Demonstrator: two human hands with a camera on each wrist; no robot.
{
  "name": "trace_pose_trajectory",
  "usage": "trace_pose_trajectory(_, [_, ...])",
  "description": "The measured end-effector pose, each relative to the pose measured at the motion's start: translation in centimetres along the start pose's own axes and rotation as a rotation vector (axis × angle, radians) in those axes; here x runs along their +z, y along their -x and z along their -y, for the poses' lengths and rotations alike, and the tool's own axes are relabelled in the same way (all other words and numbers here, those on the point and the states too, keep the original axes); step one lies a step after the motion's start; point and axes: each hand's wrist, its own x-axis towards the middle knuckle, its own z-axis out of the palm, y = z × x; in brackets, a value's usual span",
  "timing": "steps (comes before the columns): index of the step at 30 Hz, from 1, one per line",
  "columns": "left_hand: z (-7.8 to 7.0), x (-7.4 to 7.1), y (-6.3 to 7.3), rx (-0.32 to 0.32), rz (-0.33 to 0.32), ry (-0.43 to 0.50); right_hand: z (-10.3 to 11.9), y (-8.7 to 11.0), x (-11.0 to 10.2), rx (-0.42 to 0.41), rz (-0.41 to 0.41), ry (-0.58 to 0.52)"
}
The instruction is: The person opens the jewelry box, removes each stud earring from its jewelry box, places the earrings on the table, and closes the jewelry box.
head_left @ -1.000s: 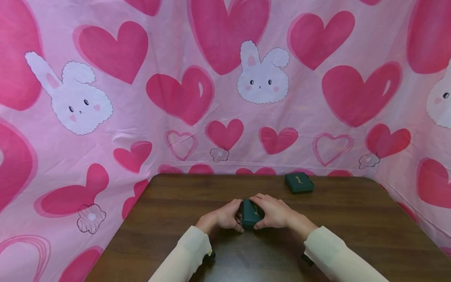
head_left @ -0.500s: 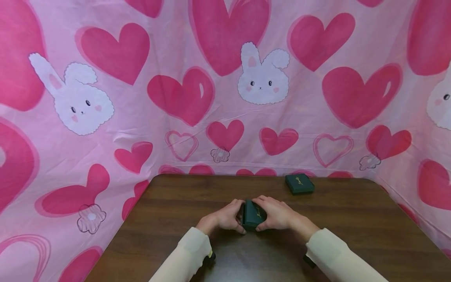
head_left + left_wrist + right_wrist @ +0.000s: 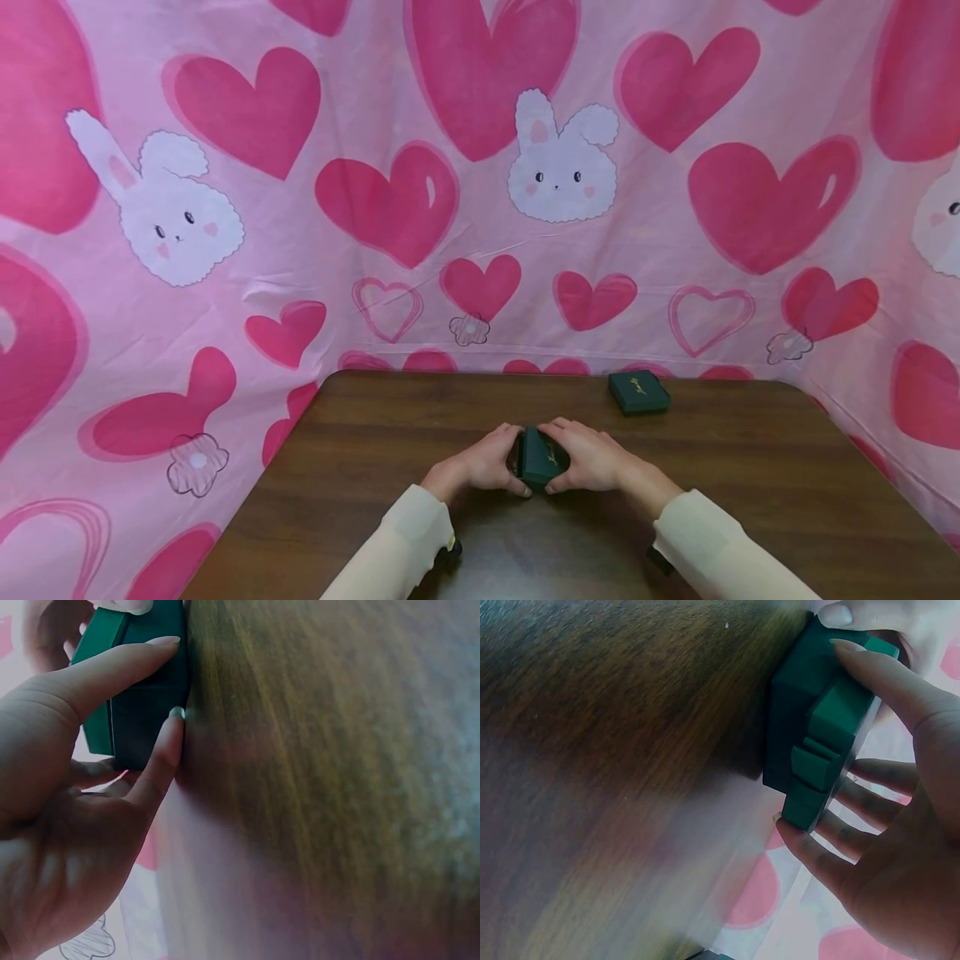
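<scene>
Both hands hold a small dark green box with gold script on its lid, low over the table in the head view. My left hand grips its left side, thumb on the near face in the left wrist view, around the darker base. From the right, my right hand grips the lid, thumb on one end and fingertips at the other. In the right wrist view the lid sits skewed against the base, a small tab on its side. The box's inside is hidden.
A second dark green box with gold script lies near the back right of the brown wooden table. Pink cloth printed with hearts and rabbits hangs behind the table and along both sides.
The lid has shifted slightly right and tilted further that way, with the right hand on it. More of a dark part shows beside the left fingers. The second box stays put.
</scene>
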Motion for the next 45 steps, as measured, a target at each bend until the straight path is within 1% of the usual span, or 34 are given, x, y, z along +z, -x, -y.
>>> trace_pose_trajectory(5, [0.0,0.0,0.0,-0.004,-0.004,0.002,-0.1,0.1,-0.1,-0.004,-0.007,0.009])
trace_pose_trajectory(15, [-0.3,-0.2,0.3,-0.025,0.013,0.013,-0.1,0.4,-0.4,0.010,-0.008,0.018])
trace_pose_trajectory(22, [-0.3,-0.2,0.3,-0.024,0.023,0.013,-0.3,0.4,-0.5,0.036,0.008,0.006])
trace_pose_trajectory(29, [-0.4,-0.4,0.3,-0.030,0.035,0.038,-0.5,0.4,-0.6,0.054,0.006,-0.003])
trace_pose_trajectory(39, [-0.1,-0.3,0.1,-0.047,0.053,0.051,-0.7,0.6,-0.9,0.085,0.009,-0.006])
trace_pose_trajectory(45, [-0.1,-0.3,0.1,-0.043,0.056,0.058,-0.8,0.7,-1.1,0.091,0.012,-0.004])
